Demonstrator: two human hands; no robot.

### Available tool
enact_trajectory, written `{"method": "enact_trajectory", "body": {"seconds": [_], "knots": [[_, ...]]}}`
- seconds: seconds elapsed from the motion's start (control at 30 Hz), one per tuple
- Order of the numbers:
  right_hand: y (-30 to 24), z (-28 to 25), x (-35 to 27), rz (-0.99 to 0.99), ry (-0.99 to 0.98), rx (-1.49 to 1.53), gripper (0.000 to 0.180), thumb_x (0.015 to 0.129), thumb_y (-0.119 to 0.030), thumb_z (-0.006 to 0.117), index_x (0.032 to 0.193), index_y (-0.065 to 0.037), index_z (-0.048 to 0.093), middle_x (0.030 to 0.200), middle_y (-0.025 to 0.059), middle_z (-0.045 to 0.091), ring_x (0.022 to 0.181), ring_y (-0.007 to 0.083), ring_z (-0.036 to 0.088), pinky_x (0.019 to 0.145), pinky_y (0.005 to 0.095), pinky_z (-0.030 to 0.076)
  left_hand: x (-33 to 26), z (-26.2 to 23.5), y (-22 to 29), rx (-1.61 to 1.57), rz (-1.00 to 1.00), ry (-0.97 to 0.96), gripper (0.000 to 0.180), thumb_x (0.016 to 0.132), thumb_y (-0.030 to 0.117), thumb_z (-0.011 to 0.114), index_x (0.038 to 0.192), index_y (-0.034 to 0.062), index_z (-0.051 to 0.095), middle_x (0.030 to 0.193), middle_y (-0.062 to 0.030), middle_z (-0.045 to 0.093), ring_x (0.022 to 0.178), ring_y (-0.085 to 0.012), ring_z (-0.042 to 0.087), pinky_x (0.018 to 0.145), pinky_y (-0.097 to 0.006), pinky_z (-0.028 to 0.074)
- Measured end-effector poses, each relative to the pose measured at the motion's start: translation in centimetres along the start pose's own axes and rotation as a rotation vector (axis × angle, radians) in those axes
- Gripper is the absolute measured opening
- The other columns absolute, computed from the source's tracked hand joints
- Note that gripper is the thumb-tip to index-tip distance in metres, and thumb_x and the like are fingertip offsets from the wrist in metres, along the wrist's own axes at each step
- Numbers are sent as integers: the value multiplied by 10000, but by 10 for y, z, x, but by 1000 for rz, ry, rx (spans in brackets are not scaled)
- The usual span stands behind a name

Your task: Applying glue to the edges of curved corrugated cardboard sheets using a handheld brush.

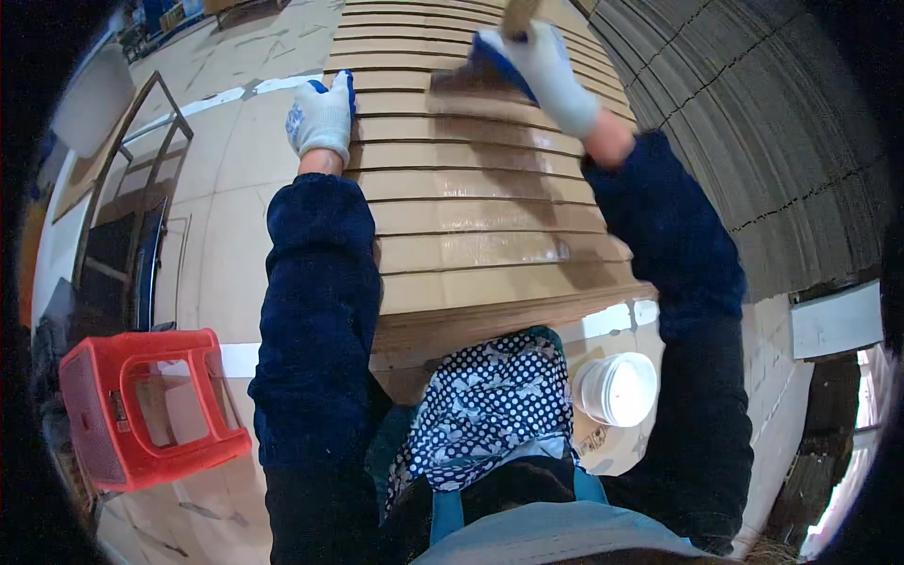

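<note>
No readable text, only a small illegible label (120, 411) on the red stool (85, 414).

From my remote seat I'm viewing a workshop, seemingly one handling cardboard: overlapping tan sheets (414, 250) are running in rows ahead, a large stack of grey-brown layers (763, 122) is filling the right side, a white plastic bucket (623, 391) and a red plastic stool (105, 377) are standing about, and the wearer is using blue-and-white work gloves (323, 121).
</note>
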State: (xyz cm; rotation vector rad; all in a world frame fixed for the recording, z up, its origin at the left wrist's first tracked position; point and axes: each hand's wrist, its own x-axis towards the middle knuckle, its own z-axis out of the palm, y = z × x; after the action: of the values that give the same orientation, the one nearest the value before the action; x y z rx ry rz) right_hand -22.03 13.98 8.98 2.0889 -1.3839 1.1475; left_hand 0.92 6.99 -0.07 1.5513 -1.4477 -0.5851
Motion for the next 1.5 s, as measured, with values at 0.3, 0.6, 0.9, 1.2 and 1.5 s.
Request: {"method": "enact_trajectory", "body": {"seconds": [0.3,0.6,0.9,1.2,1.5], "knots": [[22,36,15,203,-127,-76,297,805,-305,607,708,-25,613,624,142,577,598,270,562,560,384,439,4,4,-2,89,-2,33,443,752,480,548,695,50,638,716,-178,631,734,-345,608,679,-428,454],[-91,-73,-120,284,-514,381,311,772,-348,646,751,-39,618,648,120,583,580,240,567,569,351,448,8,1,-6,106,34,-42,468,754,496,528,747,43,646,781,-195,636,781,-366,603,705,-431,451],[-37,3,-2,298,-197,-81,336,763,-350,626,679,-25,625,633,205,576,621,392,556,567,462,421,7,6,-15,31,91,54,511,746,546,526,717,48,633,779,-218,617,778,-379,576,710,-440,425],[-104,-61,-130,-132,-234,222,285,772,-312,661,762,-32,604,595,116,585,509,236,567,478,352,445,10,4,-16,47,120,28,527,754,557,498,742,52,648,806,-208,626,792,-377,577,711,-441,424],[-105,-70,-107,42,-349,149,127,774,-141,651,863,-59,611,721,68,573,624,196,571,547,308,461,21,12,-28,36,93,-19,510,753,539,511,773,46,642,809,-210,625,805,-358,585,700,-435,432]]}}
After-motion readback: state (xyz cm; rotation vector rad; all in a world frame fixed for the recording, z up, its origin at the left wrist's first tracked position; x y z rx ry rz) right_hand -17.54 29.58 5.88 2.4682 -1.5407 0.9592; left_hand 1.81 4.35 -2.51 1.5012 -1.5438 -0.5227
